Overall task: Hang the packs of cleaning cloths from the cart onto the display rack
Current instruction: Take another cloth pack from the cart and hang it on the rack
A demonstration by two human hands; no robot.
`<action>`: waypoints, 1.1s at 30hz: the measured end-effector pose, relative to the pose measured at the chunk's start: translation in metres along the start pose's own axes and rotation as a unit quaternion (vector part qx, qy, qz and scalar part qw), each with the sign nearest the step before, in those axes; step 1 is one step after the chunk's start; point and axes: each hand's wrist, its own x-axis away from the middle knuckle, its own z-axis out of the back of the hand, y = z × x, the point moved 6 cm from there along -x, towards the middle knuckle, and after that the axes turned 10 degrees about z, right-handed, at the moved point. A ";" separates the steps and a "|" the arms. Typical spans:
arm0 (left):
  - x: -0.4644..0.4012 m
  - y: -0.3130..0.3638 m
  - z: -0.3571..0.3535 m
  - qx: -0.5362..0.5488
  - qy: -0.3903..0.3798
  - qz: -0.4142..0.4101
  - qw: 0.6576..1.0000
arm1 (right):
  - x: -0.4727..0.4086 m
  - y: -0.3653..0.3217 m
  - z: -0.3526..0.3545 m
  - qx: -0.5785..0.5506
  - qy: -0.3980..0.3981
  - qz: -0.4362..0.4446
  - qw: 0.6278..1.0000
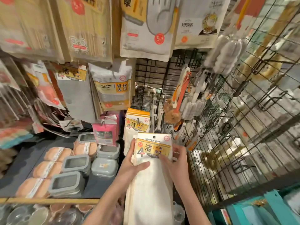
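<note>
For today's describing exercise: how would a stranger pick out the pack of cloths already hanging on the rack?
Find the black wire rack at centre. Below it, just above the two hands, hangs a white pack with a yellow label. Unlike the matching held pack, no hand touches it; it hangs beside a pink bag.

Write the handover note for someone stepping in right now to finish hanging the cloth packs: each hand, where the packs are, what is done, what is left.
Left hand: grips the left edge of the held packs, thumb across the front.
Right hand: pinches their right edge near the label.
Held packs: several together, upright in front of the rack, hang hole at the top free, not on a hook.
Done: hung packs of the same cloths sit on the rack just behind.
Left: slide the held packs onto that hook, probably in front of the hung ones. The cart is not clearly in view, so how many remain is unknown.
</note>
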 end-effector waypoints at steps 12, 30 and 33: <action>0.001 0.016 0.020 -0.015 0.060 -0.017 0.998 | -0.031 0.007 -0.021 -0.009 -0.072 -0.044 0.996; 0.027 0.016 0.103 -0.034 0.202 -0.015 0.979 | -0.075 0.028 -0.078 -0.095 -0.132 0.012 0.987; 0.034 0.018 0.111 -0.030 0.236 -0.014 0.971 | -0.087 0.030 -0.091 -0.075 -0.143 0.029 0.986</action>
